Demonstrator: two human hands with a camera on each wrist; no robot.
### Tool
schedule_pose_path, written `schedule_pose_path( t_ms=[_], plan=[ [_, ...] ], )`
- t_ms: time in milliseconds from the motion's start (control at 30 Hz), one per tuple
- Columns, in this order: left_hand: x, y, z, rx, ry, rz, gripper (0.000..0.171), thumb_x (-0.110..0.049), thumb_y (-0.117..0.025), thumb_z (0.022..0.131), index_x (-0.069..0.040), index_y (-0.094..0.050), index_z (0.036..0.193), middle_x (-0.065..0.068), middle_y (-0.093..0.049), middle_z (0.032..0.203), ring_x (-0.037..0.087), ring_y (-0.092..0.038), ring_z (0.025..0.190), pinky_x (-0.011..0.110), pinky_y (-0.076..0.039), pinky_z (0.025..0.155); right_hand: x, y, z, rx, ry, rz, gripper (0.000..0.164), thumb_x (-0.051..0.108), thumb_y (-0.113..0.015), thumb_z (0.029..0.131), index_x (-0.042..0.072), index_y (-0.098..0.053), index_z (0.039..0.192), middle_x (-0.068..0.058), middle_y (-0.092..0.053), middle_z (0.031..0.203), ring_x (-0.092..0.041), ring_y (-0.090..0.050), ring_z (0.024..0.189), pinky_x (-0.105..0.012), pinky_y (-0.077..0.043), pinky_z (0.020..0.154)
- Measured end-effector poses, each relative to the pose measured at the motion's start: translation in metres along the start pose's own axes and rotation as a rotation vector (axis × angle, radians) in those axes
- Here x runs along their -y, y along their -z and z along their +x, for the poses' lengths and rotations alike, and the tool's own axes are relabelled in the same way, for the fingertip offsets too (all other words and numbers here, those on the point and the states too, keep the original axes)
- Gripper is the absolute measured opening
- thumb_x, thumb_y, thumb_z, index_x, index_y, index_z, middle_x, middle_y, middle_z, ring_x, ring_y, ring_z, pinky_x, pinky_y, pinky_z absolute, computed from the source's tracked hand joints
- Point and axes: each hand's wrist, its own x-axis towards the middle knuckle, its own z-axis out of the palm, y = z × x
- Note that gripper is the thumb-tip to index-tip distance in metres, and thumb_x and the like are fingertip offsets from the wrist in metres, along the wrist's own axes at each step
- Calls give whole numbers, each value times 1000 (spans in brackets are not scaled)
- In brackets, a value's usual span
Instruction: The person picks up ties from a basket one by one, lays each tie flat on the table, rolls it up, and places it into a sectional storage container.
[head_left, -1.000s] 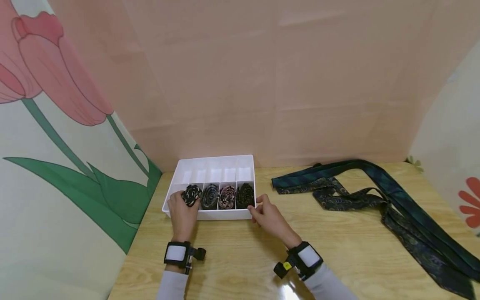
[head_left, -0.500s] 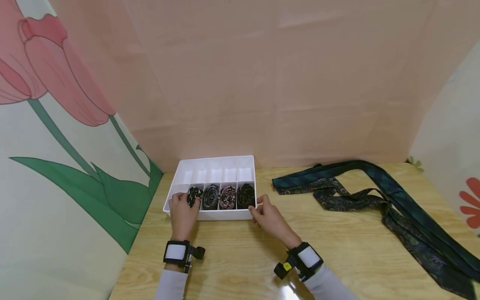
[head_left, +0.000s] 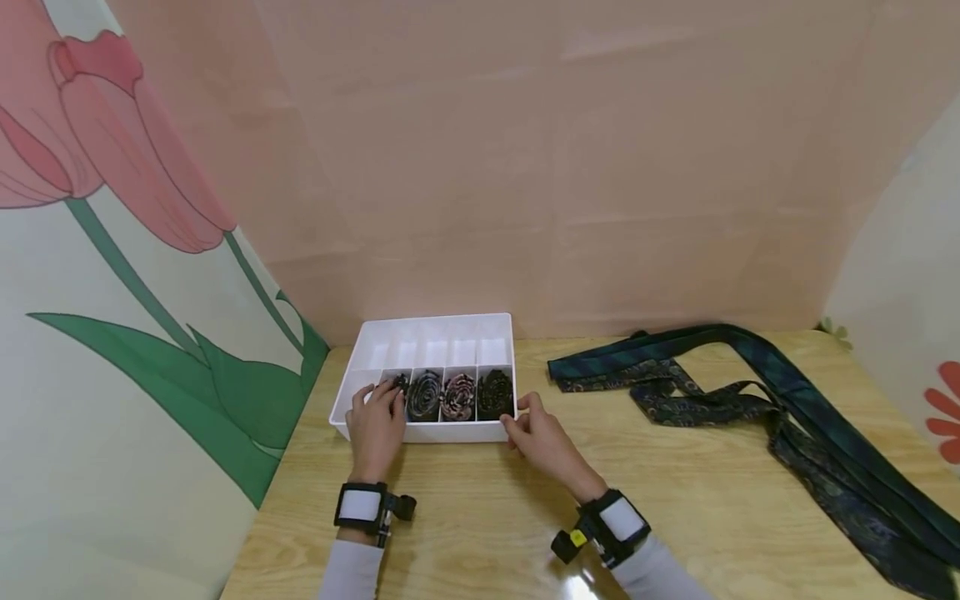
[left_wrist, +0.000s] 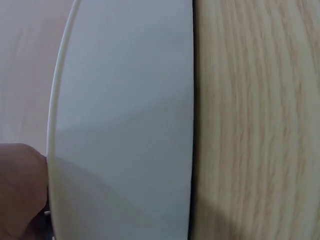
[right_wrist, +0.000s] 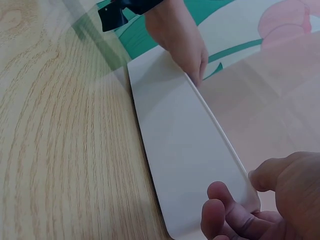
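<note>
A white divided box [head_left: 450, 432] stands on the table, several rolled neckties in its front compartments. My left hand [head_left: 377, 429] reaches over the front rim, fingers bent around a black-and-white rolled necktie [head_left: 401, 382] that they mostly cover. To its right sit a grey roll [head_left: 425, 397], a pinkish roll [head_left: 457, 397] and a dark roll [head_left: 495, 395]. With thumb at the rim and fingers against the outer wall [right_wrist: 180, 135], my right hand [head_left: 546, 435] holds the box's front right corner. In the left wrist view, part of the left hand [left_wrist: 20, 185] overlaps the rim.
At the right of the wooden table [head_left: 465, 517] lie a dark green necktie [head_left: 795, 379] and a dark patterned necktie [head_left: 817, 492], loosely spread and overlapping. A pink backdrop [head_left: 450, 167] rises behind the box, and a flower-printed panel [head_left: 150, 400] borders the left side.
The black-and-white rolled necktie has gone down into its compartment, the left hand lowering with it and now covering most of it. My right hand keeps its hold on the box corner.
</note>
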Motion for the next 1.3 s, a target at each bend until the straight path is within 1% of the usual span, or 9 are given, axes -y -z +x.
schedule_pose_path(
  t_ms=[333,467,633,800,933,1033,1133,1233,1300],
  plan=[
    [-3,8,-1,110,36,-6,36,-24,-56,110,-2,-70,135,18,-65,148,43,-47,146,65,-37,107,0,1,-4,14,29,-24,30,24,-57,111,2,-45,129,-16,-72,79,-17,-60,60,-27,-45,56],
    [0,6,-3,99,12,2,39,-22,-58,109,-3,-66,142,19,-62,151,44,-46,146,65,-37,105,-4,5,-7,29,35,-45,32,23,-59,110,1,-51,133,-14,-72,83,-20,-63,64,-28,-47,59],
    [3,4,-9,68,3,-55,40,-18,-62,106,-1,-64,142,20,-58,156,44,-46,145,62,-37,108,-15,14,-12,65,47,-110,29,14,-64,106,1,-59,131,-7,-70,86,-14,-61,69,-28,-49,63],
    [4,7,-16,76,-27,-123,35,-15,-62,106,1,-67,137,23,-60,151,46,-42,149,66,-35,117,-29,33,-14,44,78,-197,25,11,-65,104,0,-65,127,-6,-71,98,-14,-63,84,-31,-53,73],
    [2,12,-22,85,-53,-169,31,-11,-63,105,4,-68,132,26,-60,148,47,-37,152,65,-33,123,-45,60,-11,-37,138,-282,26,12,-65,105,-2,-67,127,-16,-69,115,-26,-64,98,-42,-56,84],
    [-1,16,-29,44,-93,-200,23,-5,-66,102,4,-71,123,26,-61,143,47,-38,151,62,-35,123,-60,82,-4,-137,166,-392,30,12,-65,104,-5,-66,129,-27,-62,131,-44,-56,121,-61,-51,99],
    [-7,21,-36,-14,-158,-241,15,2,-68,99,3,-74,113,23,-64,135,47,-44,145,60,-39,120,-76,102,4,-185,164,-546,40,13,-63,104,-9,-60,138,-36,-52,148,-55,-39,143,-71,-36,115],
    [-15,24,-42,-62,-245,-279,13,7,-68,96,1,-75,104,18,-68,125,44,-52,137,56,-42,117,-89,116,8,-158,129,-667,52,15,-61,104,-11,-51,148,-38,-44,156,-59,-32,147,-75,-25,120],
    [-20,25,-47,-82,-296,-306,14,10,-68,94,0,-76,100,15,-69,119,40,-57,130,51,-45,113,-96,119,7,-143,106,-718,56,17,-61,105,-9,-48,152,-37,-45,154,-60,-35,143,-77,-26,118]
  ],
)
